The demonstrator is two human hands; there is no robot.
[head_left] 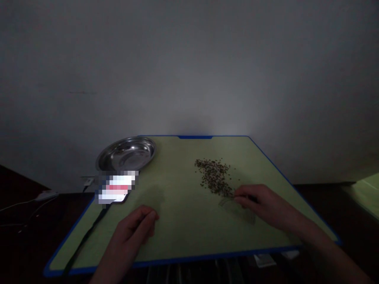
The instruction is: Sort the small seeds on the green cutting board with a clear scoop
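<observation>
On the pale green tabletop (180, 232) lies a loose, spread-out pile of small dark and reddish-brown grains or beans (214, 175). My right hand (256, 201) is at the pile's near right edge, thumb and fingertips pinched together. What sits between those fingertips is too small and dark to make out. Just below them shows the faint outline of a clear, see-through container (238, 211); whether the fingers touch it I cannot tell. My left hand (136, 227) is loosely closed over the table's left front, thumb against the curled fingers, with no object showing in it.
A shiny metal basin (127, 154) stands at the back left. In front of it is a phone with a bright, blurred screen (117, 189), and a dark strap (89, 232) runs from it to the front edge. Behind the blue-edged table rises a grey wall (192, 71).
</observation>
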